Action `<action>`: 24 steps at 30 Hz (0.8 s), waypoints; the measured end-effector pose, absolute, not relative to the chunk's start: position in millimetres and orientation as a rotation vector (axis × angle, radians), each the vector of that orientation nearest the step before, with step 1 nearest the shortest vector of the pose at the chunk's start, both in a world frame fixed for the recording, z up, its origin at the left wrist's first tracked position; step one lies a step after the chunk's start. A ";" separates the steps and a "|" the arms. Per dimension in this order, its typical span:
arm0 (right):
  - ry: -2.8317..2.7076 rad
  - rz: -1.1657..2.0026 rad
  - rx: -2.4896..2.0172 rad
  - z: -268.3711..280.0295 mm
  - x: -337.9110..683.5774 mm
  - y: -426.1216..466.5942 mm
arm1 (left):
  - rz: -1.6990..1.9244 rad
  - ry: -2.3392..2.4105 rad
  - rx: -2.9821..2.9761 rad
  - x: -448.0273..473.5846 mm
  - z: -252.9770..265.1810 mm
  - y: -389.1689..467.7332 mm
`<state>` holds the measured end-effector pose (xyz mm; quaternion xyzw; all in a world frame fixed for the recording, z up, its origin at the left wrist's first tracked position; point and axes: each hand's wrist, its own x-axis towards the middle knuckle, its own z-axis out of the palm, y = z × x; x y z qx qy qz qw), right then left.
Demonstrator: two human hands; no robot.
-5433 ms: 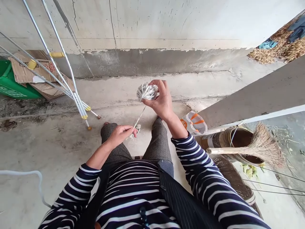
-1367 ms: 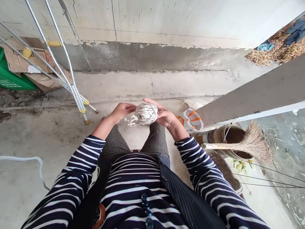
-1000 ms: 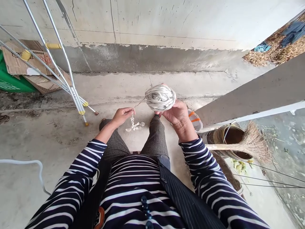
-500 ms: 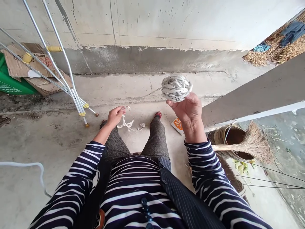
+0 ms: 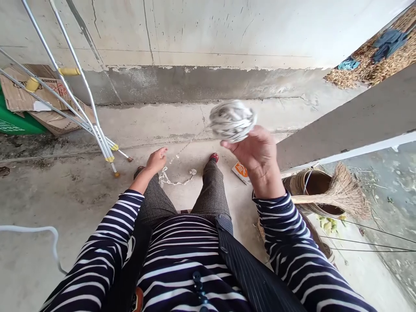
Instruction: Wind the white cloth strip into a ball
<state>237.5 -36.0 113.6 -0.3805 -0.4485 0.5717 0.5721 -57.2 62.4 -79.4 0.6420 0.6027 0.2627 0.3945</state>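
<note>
Holding a ball of pale cord (image 5: 232, 121) in the right hand (image 5: 261, 154), a person in a striped navy-and-white top (image 5: 191, 255) stretches both arms out above a concrete floor (image 5: 71, 190). The right hand cups the ball from below and one side, thumb and fingers spread around it, the cord slightly blurred. A thin strand (image 5: 192, 139) slants down from the ball toward the left hand (image 5: 156, 160), whose fingers are loosely bent; whether they grip any of it, one cannot tell. Just beside that hand, a tangled length of cord (image 5: 177, 183) shows against the floor between the trouser legs, ending in a small tuft. Metal crutches (image 5: 104, 143) with yellow grips lean at the far left, near cardboard (image 5: 16, 95) and a green container (image 5: 19, 123), while a straw broom (image 5: 346, 195) lies across a bucket (image 5: 294, 183) to the right
</note>
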 end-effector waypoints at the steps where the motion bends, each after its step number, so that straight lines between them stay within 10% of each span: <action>1: -1.001 1.409 -0.895 110.0 229.1 -34.5 | 0.708 1.457 1.653 -49.1 -70.9 60.4; 10: -0.854 1.684 -0.799 95.3 184.6 -17.5 | 1.118 1.021 1.648 16.6 6.0 41.1; 24: -0.686 1.592 -0.796 104.6 206.5 -18.5 | 0.860 1.018 1.657 -3.7 -18.3 6.0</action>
